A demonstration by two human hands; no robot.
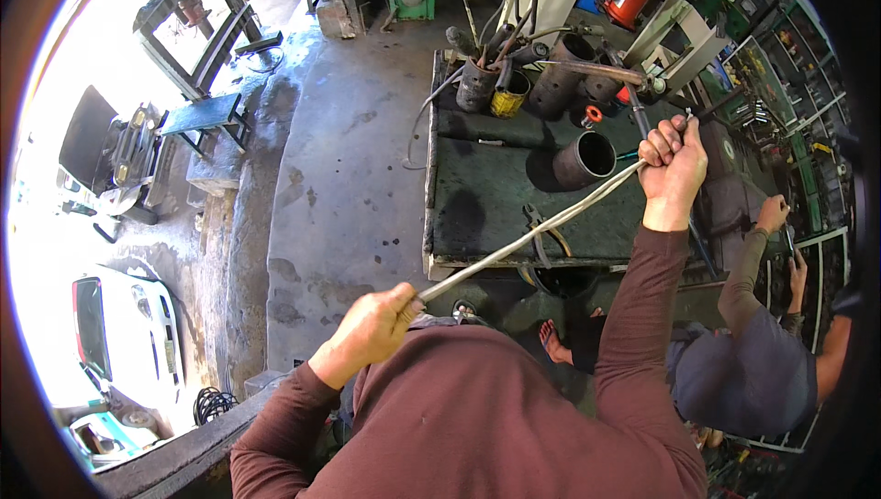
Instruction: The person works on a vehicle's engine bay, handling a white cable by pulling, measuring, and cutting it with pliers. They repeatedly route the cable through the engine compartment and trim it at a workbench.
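A pale, doubled cable [528, 237] runs in a straight, slanting line from lower left to upper right in front of me. Its lower end is gripped by my left hand [369, 327], closed, over the near side of the workbench's left corner. Further up, my right hand [674, 167] is wrapped round the other end as a fist, with a short tip poking out above the thumb. Below the cable, pliers with curved handles [541, 235] lie at the front of the dark-topped workbench [463, 247]. A hollow metal cylinder [585, 160] rests beside my right fist.
Metal tubes holding tools [475, 86], a yellow can [509, 98] and a hammer [601, 71] crowd the bench's back. At my right, another person [748, 371] works with both hands. A blue-topped stand [202, 114] and a white car [128, 334] are at left.
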